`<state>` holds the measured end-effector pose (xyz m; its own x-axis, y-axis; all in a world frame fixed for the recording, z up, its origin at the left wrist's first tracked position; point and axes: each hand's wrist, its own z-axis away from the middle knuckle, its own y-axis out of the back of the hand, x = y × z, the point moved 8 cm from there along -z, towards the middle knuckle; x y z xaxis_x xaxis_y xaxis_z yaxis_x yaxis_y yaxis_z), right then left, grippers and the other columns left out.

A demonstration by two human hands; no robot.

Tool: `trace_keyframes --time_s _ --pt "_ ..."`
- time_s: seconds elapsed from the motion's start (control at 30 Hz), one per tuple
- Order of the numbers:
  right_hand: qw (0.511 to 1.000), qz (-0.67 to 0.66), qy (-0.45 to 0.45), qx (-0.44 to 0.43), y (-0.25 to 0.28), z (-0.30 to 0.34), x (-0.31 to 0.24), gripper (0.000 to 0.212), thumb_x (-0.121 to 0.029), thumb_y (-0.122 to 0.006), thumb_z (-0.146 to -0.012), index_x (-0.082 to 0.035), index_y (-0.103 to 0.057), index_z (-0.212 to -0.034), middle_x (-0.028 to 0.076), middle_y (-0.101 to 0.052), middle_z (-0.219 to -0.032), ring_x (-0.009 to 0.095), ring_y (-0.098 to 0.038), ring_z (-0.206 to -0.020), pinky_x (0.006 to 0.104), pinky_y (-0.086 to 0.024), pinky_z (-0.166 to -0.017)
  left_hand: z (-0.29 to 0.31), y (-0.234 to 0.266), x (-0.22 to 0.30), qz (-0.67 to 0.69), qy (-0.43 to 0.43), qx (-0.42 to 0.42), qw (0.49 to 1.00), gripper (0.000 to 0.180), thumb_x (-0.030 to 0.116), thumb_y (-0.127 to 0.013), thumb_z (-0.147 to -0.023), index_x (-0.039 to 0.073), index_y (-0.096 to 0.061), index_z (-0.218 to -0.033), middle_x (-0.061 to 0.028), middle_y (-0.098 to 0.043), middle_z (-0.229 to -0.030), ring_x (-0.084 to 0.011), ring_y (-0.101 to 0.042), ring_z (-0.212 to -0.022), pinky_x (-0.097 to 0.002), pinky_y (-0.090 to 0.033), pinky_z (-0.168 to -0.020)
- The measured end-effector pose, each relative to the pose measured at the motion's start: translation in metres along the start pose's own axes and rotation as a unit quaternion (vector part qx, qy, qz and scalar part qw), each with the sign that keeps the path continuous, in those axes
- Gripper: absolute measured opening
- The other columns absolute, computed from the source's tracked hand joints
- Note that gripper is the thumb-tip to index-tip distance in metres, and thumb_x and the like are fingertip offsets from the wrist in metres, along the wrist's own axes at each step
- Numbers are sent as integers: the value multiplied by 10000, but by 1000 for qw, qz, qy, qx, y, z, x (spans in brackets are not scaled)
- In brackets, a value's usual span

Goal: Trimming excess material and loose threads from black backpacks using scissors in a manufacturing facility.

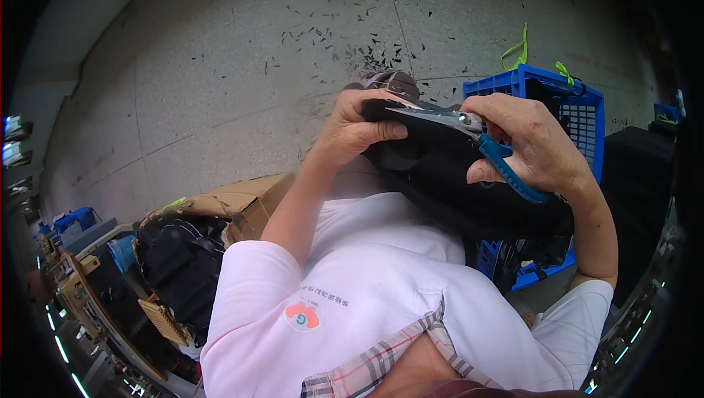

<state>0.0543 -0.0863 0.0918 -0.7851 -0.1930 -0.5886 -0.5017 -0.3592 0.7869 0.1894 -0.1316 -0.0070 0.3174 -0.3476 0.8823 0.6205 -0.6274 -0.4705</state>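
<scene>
A piece of black fabric (pixel 433 156) hangs across my lap, its upper edge pinched by my left hand (pixel 361 123), thumb on the near side. Scissors (pixel 501 163) with blue handles are gripped in my right hand (pixel 532 134). Their metal blades point left along the fabric's top edge, close to my left fingers. Whether the blades are closed on the cloth I cannot tell. The lower part of the fabric falls toward the right, over the blue crate (pixel 584 130).
Small black scraps (pixel 374 53) lie scattered on the grey floor (pixel 191 97) ahead. Left of me stand a cardboard box (pixel 249 203) and a heap of black material (pixel 176 255). Yellow-green straps (pixel 522 49) stick up at the crate's far rim. Dark material (pixel 638 185) lies at the right.
</scene>
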Motion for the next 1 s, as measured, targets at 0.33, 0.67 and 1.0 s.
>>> trace_keyframes --time_s 0.33,0.67,1.0 --pt "992 -91 35 79 34 1 17 460 -503 -674 -670 -56 -574 -718 36 -474 -511 143 -477 -464 261 -365 -447 -2 26 1 14 -35 65 997 246 22 -658 -706 -23 -615 -944 -74 -629 -880 -151 -584 -794 -255 -455 -751" --pt "960 53 -195 193 78 149 92 870 -706 -643 -519 -25 -559 -1054 47 -525 -756 160 -523 -690 273 -428 -618 -19 56 -15 65 18 75 995 221 31 -635 -748 -8 -611 -965 -88 -631 -926 -179 -604 -849 -287 -470 -793" --pt "967 94 -203 122 60 165 100 840 -777 -569 -493 -88 -572 -974 36 -497 -736 174 -503 -695 292 -421 -611 -26 47 -16 52 29 64 996 231 47 -633 -754 3 -600 -979 -78 -626 -943 -174 -599 -854 -288 -468 -791"
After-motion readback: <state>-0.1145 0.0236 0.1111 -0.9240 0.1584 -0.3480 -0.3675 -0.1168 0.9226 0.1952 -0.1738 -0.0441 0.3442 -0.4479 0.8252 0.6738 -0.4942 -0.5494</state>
